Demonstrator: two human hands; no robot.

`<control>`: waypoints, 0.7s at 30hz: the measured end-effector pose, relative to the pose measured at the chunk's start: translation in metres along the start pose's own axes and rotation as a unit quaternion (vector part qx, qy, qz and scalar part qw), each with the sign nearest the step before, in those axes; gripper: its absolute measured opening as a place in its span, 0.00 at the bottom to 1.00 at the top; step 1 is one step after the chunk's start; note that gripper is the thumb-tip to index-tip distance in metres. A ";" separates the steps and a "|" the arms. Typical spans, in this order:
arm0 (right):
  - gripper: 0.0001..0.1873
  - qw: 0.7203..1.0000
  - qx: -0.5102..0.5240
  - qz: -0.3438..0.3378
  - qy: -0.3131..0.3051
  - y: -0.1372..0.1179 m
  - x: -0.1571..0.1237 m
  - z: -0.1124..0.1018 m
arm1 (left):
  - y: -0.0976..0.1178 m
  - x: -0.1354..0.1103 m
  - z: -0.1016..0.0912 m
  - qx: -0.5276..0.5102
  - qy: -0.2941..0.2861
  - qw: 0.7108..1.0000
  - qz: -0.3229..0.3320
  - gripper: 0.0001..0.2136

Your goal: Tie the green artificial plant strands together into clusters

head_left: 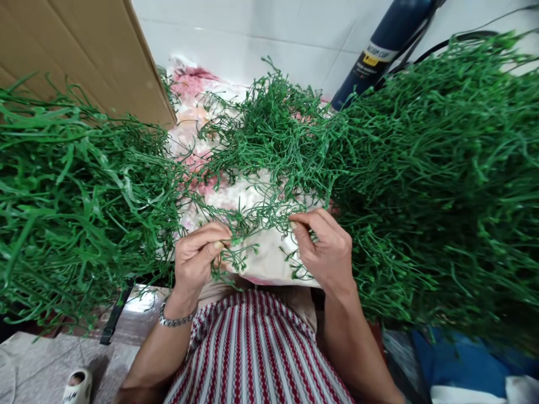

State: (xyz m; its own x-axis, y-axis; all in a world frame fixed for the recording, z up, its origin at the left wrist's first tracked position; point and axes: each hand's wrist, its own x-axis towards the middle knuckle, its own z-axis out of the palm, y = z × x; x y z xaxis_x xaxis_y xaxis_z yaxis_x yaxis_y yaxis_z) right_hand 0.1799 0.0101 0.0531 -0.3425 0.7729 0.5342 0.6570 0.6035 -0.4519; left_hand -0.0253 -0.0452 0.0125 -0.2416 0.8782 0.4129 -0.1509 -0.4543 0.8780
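Note:
My left hand [197, 255] is closed, thumb and forefinger pinching a green artificial plant stem [238, 258] whose small forked tips stick out to the right. Opposite it, my right hand [324, 249] also pinches, its fingertips on a thin green stem at the edge of the tangle; which strand it is cannot be made out. Between and beyond both hands, loose green stems [269, 210] lie tangled on a table with a pink-and-white floral cover [248, 188]. Several more lie heaped farther back [278, 123].
Large piles of green stems rise at left [84, 196] and right [442, 196]. A cardboard box [84, 50] stands behind the left pile. A dark blue cylinder [379, 56] leans by the tiled wall [252, 33]. On the floor is a white slipper-like item [78, 387].

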 end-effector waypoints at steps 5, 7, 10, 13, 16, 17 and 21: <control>0.06 0.999 -0.018 0.004 -0.047 0.001 0.001 -0.011 | -0.002 0.000 -0.001 -0.011 0.030 0.999 -0.037 0.07; 0.08 0.998 0.001 -0.005 -0.056 -0.001 0.002 -0.015 | -0.002 0.001 -0.003 0.000 0.002 1.000 -0.025 0.07; 0.09 0.999 0.005 -0.023 -0.036 -0.003 0.005 -0.027 | 0.004 0.004 -0.002 0.033 -0.120 0.992 0.018 0.07; 0.09 0.998 -0.019 -0.051 -0.008 -0.010 0.015 -0.043 | 0.015 0.006 0.005 0.144 -0.278 0.948 0.050 0.08; 0.08 0.991 -0.059 -0.120 -0.028 -0.024 0.034 -0.053 | 0.023 0.003 0.014 0.242 -0.352 0.901 0.076 0.11; 0.07 0.983 -0.079 -0.149 -0.069 -0.030 0.042 -0.052 | 0.024 0.001 0.017 0.262 -0.361 0.891 0.083 0.11; 0.07 0.923 -0.180 -0.223 -0.255 -0.050 0.070 -0.024 | 0.026 -0.004 0.021 0.305 -0.374 0.870 0.103 0.11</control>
